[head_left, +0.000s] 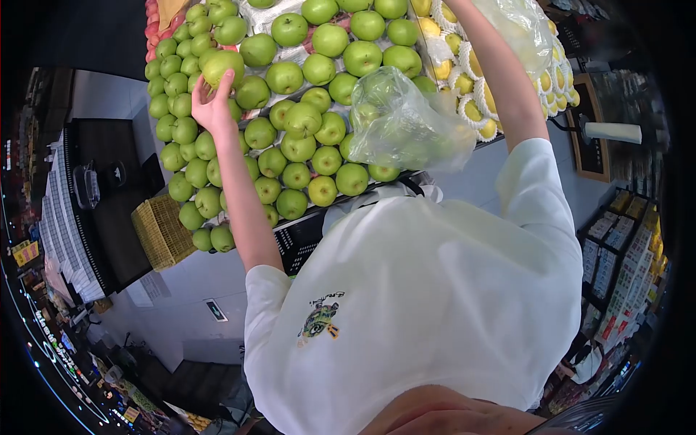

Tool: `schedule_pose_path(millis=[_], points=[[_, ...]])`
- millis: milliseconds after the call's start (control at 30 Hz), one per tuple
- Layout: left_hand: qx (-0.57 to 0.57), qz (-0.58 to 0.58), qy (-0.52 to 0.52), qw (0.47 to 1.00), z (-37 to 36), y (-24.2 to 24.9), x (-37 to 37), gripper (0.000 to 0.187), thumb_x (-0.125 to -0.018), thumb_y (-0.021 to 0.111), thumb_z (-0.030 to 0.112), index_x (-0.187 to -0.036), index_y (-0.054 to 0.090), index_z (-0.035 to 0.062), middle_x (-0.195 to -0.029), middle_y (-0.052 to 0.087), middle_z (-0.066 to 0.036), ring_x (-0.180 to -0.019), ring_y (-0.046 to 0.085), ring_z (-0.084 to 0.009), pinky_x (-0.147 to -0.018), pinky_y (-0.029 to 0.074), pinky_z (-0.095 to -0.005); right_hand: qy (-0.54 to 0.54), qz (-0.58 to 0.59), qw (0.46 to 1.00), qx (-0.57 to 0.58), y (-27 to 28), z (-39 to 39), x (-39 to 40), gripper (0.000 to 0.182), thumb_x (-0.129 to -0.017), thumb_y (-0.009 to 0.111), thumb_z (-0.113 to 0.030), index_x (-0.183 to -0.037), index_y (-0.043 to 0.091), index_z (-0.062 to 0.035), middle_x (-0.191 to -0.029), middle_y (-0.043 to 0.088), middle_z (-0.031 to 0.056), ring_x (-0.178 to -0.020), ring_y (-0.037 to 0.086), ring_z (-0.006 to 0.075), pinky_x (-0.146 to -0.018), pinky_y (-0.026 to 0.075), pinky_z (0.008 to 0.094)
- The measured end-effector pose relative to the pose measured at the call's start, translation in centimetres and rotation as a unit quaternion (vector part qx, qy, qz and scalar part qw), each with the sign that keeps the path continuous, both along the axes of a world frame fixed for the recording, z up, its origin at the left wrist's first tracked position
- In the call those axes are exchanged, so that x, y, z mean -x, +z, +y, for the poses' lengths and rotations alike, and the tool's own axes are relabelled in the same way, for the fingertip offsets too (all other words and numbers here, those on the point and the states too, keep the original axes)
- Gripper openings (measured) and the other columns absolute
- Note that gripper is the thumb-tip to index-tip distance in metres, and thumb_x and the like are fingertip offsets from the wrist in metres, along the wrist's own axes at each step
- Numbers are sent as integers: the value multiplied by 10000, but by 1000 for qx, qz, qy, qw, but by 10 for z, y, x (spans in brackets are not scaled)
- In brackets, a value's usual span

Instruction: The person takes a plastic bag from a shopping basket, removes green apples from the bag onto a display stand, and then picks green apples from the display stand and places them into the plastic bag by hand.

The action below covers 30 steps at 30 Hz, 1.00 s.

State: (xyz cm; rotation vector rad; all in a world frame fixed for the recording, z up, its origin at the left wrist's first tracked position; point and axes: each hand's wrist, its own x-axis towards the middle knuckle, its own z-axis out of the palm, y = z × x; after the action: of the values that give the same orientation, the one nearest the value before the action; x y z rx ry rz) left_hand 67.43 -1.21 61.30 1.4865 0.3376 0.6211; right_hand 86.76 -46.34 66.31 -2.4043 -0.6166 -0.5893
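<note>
My left hand [212, 105] is closed round a green apple [222, 69] at the left part of the display, with thumb and fingers on its lower side. Around it lie many other green apples [303, 119] in rows and heaps. Beyond the top edge, my right hand is out of sight; only the right forearm [500, 65] shows, stretched over netted yellow fruit [475, 109]. A clear plastic bag [406, 123] rests on the near right apples, with green showing through it. Right of the forearm lies another clear plastic bag [518, 32] on the yellow fruit.
Red fruit [154, 29] lies at the far left corner. A wicker basket [163, 232] stands left of the apples, near a dark counter [109, 196]. Stocked shelves [616, 254] are at the right. A black crate [297, 246] sits below the display's near edge.
</note>
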Motion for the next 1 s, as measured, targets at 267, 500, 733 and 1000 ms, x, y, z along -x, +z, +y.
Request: schedule_pose_path(millis=[267, 500, 733, 1000], points=[[70, -5, -137, 988, -79, 17, 0, 677, -828, 867, 82, -1378, 520, -107, -1236, 659, -167, -1049, 667, -191, -884, 558, -323, -24, -18, 998, 52, -34, -16, -6, 681, -836, 770, -460, -1375, 581, -91, -1375, 553, 230, -1272, 507, 407, -1082, 408, 524], [65, 16, -174, 982, -132, 17, 3, 643, -828, 848, 29, -1362, 522, -119, -1270, 641, -189, -1089, 661, -216, -950, 554, -342, -29, -3, 984, 178, -28, 0, 3, 783, -863, 714, -503, -1505, 478, -122, -1496, 469, 250, -1391, 411, 433, -1170, 317, 541], [99, 34, -211, 972, -162, 2, 27, 582, -889, 808, 127, -1380, 546, -42, -1212, 667, -121, -1035, 671, -180, -821, 543, -305, 131, -50, 988, 63, -22, -11, -2, 851, -883, 684, -515, -1585, 402, -125, -1624, 344, 202, -1507, 251, 409, -1244, 139, 542], [154, 87, -215, 960, -176, -15, 47, 668, -845, 821, 35, -1411, 495, -103, -1287, 652, -166, -1147, 653, -217, -1004, 528, -361, 153, -37, 987, 37, -24, -10, -11, 840, -901, 684, -504, -1580, 406, -95, -1643, 318, 193, -1537, 194, 387, -1257, 101, 527]])
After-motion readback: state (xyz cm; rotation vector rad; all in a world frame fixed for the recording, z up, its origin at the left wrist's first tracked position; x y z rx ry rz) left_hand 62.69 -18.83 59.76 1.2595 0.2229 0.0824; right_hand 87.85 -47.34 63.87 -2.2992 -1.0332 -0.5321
